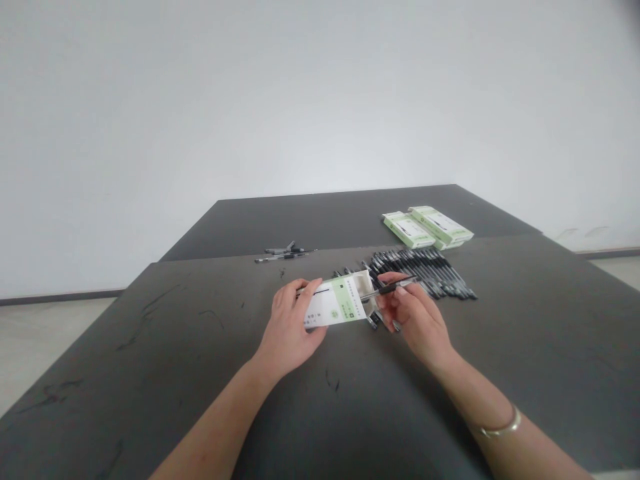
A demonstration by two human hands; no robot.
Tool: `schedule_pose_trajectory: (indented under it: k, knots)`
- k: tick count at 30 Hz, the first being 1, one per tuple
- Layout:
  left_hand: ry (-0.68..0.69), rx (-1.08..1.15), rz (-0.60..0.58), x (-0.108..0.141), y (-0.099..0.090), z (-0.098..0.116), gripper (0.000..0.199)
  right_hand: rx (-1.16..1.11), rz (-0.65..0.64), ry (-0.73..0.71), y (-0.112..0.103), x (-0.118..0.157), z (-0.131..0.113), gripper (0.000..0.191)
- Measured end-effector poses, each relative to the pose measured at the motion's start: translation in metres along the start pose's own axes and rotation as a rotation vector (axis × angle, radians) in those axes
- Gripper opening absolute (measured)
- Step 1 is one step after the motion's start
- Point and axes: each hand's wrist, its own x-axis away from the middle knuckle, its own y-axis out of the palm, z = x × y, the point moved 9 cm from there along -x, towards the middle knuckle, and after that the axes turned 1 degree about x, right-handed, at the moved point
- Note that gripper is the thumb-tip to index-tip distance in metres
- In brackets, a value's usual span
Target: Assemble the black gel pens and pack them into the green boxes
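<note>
My left hand (293, 327) is closed round the left end of a white and green pen box (337, 300), which lies sideways with its open end to the right. My right hand (415, 313) pinches a black and clear pen (395, 285) whose left end is at the box's opening. Just behind and to the right of my right hand, many similar pens (425, 270) lie side by side in a slanted row. A few pen ends show beneath the box, partly hidden by it and my fingers.
Several white and green boxes (443, 225) lie at the back right, some stacked. A small group of loose pens (285, 253) rests at the back left of the front dark table (200, 373). Another dark table (300, 223) adjoins it behind, before a pale wall.
</note>
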Motion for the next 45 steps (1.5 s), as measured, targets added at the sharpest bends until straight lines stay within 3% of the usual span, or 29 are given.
schedule_pose_trajectory:
  k: [10, 16, 23, 30, 37, 45]
  knots:
    - [0.003, -0.004, -0.005, 0.001, 0.000, 0.000, 0.072, 0.329, 0.077, -0.111, -0.002, 0.003, -0.019, 0.022]
    - [0.010, 0.007, 0.002, 0.000, 0.000, 0.001, 0.072, 0.299, 0.026, -0.054, 0.000, 0.000, -0.012, 0.020]
    - [-0.003, -0.006, -0.011, 0.000, 0.001, 0.001, 0.072, 0.195, 0.088, -0.104, -0.004, 0.001, -0.014, 0.021]
    - [0.009, 0.005, 0.003, 0.000, 0.001, 0.000, 0.072, 0.302, 0.119, -0.125, -0.007, 0.001, -0.014, 0.021]
    - [0.001, 0.008, 0.006, -0.001, 0.001, 0.000, 0.072, 0.670, 0.033, -0.313, 0.004, 0.004, -0.031, 0.020]
    - [0.000, 0.005, -0.001, 0.000, 0.001, 0.000, 0.072, 0.704, 0.010, -0.347, 0.007, 0.007, -0.028, 0.016]
